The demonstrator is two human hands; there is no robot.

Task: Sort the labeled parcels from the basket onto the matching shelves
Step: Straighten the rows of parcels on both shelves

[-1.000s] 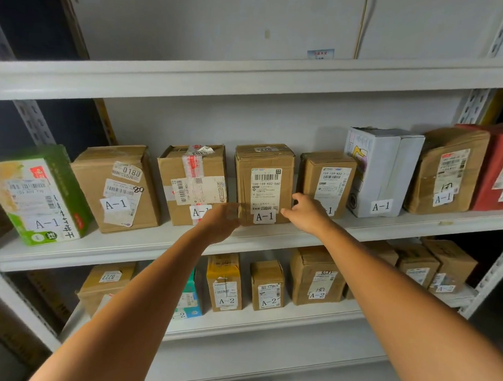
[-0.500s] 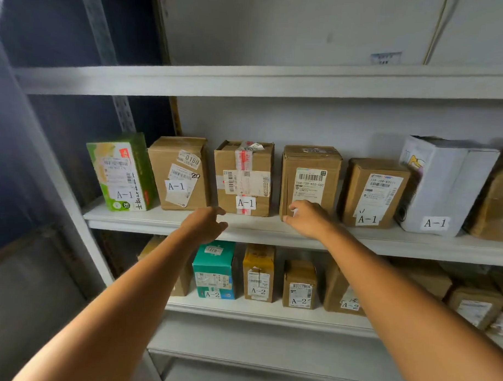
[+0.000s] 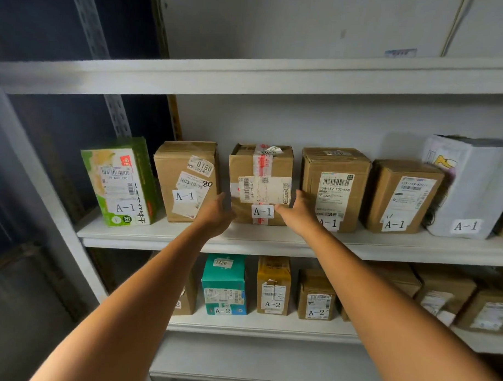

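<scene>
A brown cardboard parcel with red-and-white tape and an A-1 label (image 3: 261, 173) stands upright on the white middle shelf (image 3: 271, 242). My left hand (image 3: 216, 213) lies flat against its left side and my right hand (image 3: 296, 210) against its right side, fingers straight, thumbs up. Beside it stand other A-1 parcels: a green box (image 3: 122, 183), a brown box marked 80 (image 3: 185, 182), two more brown boxes (image 3: 334, 187) (image 3: 402, 195) and a white box (image 3: 470, 186). The basket is out of view.
The shelf below (image 3: 254, 324) carries A-2 parcels, among them a teal box (image 3: 224, 283) and several small brown ones. A bare white shelf (image 3: 248, 76) runs overhead. A grey perforated upright (image 3: 34, 165) and dark space bound the left side.
The view has shifted left along the shelf. Both hands moved from the neighbouring box and the shelf edge to the two sides of the taped A-1 parcel.
</scene>
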